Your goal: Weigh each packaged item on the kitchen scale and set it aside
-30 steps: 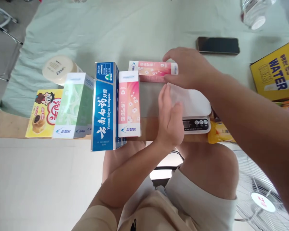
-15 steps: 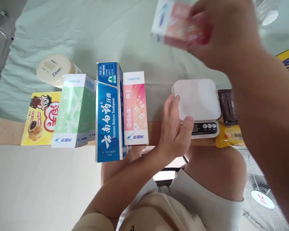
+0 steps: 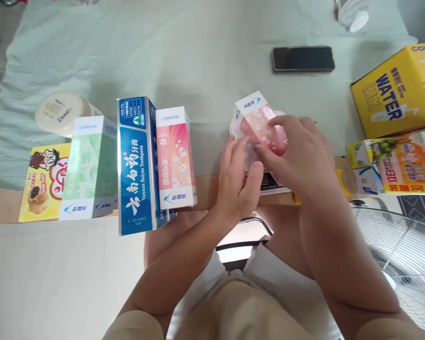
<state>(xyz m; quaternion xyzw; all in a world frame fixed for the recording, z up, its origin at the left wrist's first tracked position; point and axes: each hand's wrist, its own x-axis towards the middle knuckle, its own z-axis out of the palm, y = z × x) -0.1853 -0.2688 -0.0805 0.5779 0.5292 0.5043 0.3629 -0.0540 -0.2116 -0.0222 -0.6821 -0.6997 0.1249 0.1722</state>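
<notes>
A pink and white toothpaste box [image 3: 260, 123] is in my right hand [image 3: 297, 151], gripped between thumb and fingers. It lies at a slant over the white platform of a kitchen scale [image 3: 237, 123]; whether it rests on the platform I cannot tell. The box and my hands cover most of the scale. My left hand [image 3: 238, 182] is open at the scale's left edge, fingers stretched and thumb apart. Left of it, a second pink toothpaste box [image 3: 175, 163] stands next to a longer blue Yunnan Baiyao toothpaste box [image 3: 137, 165].
Further left are a green toothpaste box [image 3: 87, 165], a yellow snack box [image 3: 38, 184] and a Dove tub [image 3: 62, 113]. A phone [image 3: 303, 59] lies beyond the scale. On the right are a yellow WATER carton [image 3: 393, 89], an orange package [image 3: 411, 160] and a floor fan [image 3: 403, 250].
My right hand has brought the pink toothpaste box down from above the table's far right side to the scale. My left hand stays beside the scale. The view has shifted rightward.
</notes>
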